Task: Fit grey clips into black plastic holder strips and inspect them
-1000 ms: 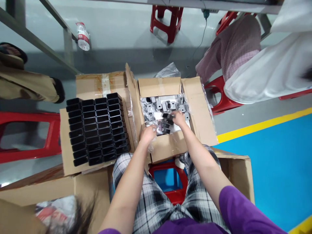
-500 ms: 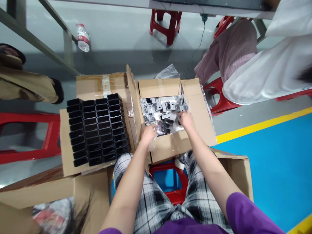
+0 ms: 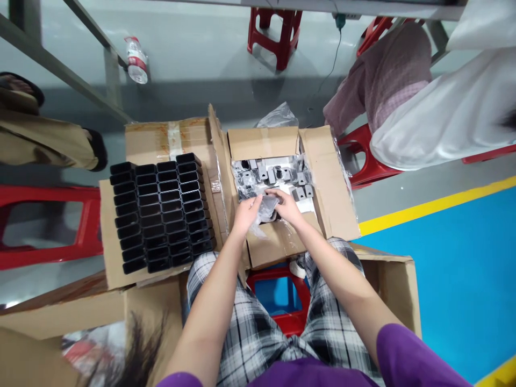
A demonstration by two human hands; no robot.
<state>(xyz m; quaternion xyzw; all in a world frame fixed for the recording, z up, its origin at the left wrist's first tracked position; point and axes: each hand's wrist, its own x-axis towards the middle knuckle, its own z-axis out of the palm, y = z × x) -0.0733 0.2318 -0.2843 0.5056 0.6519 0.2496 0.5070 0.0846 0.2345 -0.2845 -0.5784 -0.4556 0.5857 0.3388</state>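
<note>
My left hand pinches the left side of a clear plastic bag above the open carton. My right hand is closed on the bag's right side, its fingers curled at the upper edge. Whether a part is inside the bag or under the right fingers, I cannot tell. Beyond the hands, several small black and grey hollow parts lie in the carton, some among crumpled clear film.
To the left, rows of black rectangular tubes stand on cardboard. Red stools and a plastic bottle are on the floor ahead. A seated person's white garment shows at right, another person's trouser leg at left.
My right hand has moved left from the carton's right side to the bag by my left hand. The bag has come up between both hands; some small parts at right are now uncovered.
</note>
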